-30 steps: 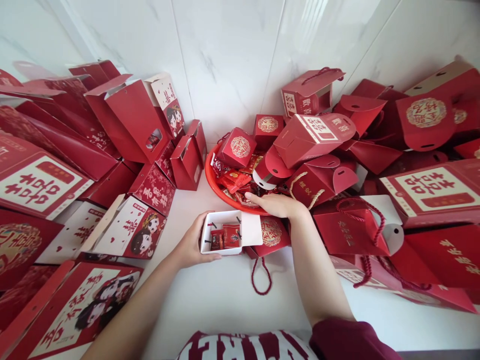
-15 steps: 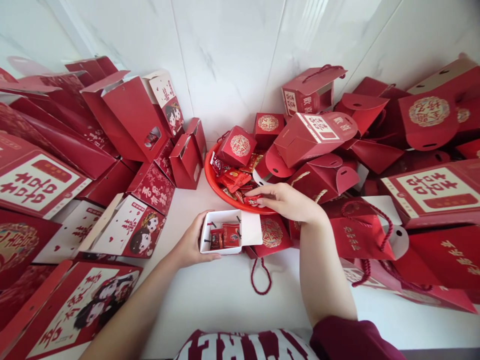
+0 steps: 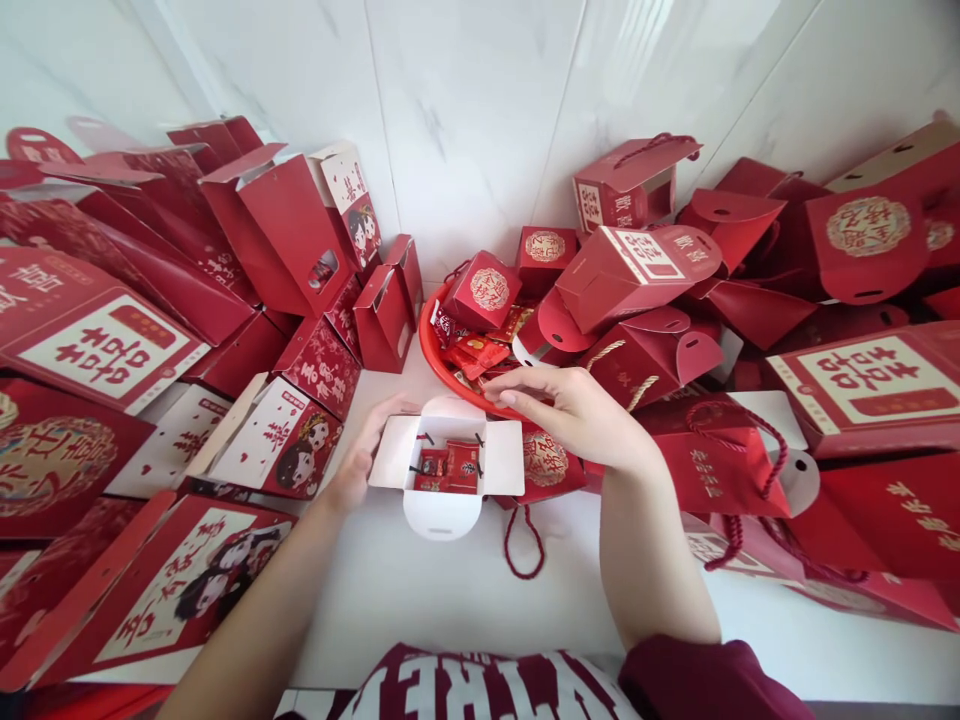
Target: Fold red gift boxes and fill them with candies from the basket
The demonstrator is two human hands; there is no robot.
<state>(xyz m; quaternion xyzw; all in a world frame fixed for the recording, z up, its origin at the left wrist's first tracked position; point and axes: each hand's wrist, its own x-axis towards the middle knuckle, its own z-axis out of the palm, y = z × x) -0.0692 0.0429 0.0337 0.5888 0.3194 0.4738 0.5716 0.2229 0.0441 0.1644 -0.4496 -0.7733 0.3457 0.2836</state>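
Note:
A small white-lined gift box [image 3: 442, 510] stands on the white surface, its flaps folded outward. Red-wrapped candies [image 3: 463, 466] lie inside it. My left hand [image 3: 361, 455] is beside the box's left flap, fingers spread and partly hidden behind it; whether it touches the flap is hard to see. Over the front rim of the red basin [image 3: 429, 350] is my right hand [image 3: 566, 405], fingers stretched out, with nothing visible in them. More wrapped candies [image 3: 476, 352] fill the basin, along with a red box [image 3: 487, 290].
Several red gift boxes [image 3: 637, 275] crowd the right side, some with rope handles. On the left, red bags [image 3: 262, 230] and boxes with printed figures [image 3: 274, 435] are packed together. A marbled white wall [image 3: 472, 110] rises behind. Near the basin lies another red box [image 3: 546, 462] with a cord loop.
The box's flaps have spread outward, and my left hand has loosened from its side. My right hand has shifted slightly; the red-wrapped candy at its fingertips no longer shows. The view has shifted a little.

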